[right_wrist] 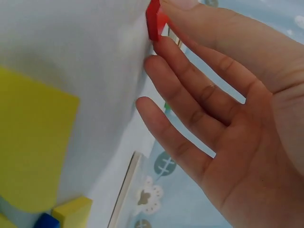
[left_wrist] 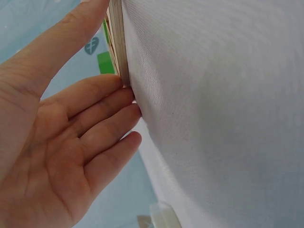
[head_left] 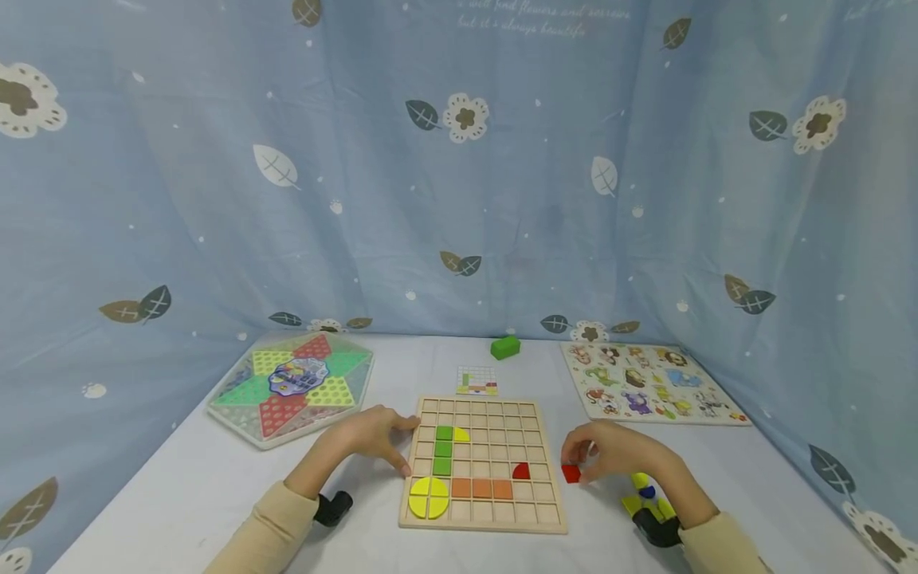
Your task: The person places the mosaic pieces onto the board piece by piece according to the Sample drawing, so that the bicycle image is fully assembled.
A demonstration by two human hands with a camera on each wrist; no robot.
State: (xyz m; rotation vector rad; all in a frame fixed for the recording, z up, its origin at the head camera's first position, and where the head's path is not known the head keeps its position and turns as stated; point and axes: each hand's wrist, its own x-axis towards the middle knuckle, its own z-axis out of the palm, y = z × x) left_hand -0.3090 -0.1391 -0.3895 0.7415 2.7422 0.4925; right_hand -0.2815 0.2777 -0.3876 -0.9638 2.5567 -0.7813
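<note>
A wooden grid board (head_left: 484, 526) lies on the white table. On it sit a yellow circle of quarter pieces (head_left: 439, 508), green squares (head_left: 442, 466), a lone yellow quarter (head_left: 461, 435), a row of orange squares (head_left: 482, 489) and a red quarter (head_left: 521, 472). At the board's left edge rests my left hand (head_left: 374, 433), its fingertips against the wooden side in the left wrist view. Just right of the board, my right hand (head_left: 613, 449) pinches a small red block (head_left: 570, 473) between thumb and fingers, low over the table. Its other fingers are extended in the right wrist view.
Loose yellow and blue pieces (head_left: 647, 492) lie near the right wrist. Behind the board are a printed pattern card (head_left: 476, 380) and a green block (head_left: 505, 347). A hexagonal star game board (head_left: 287, 391) stands left, an animal puzzle board (head_left: 649, 383) right.
</note>
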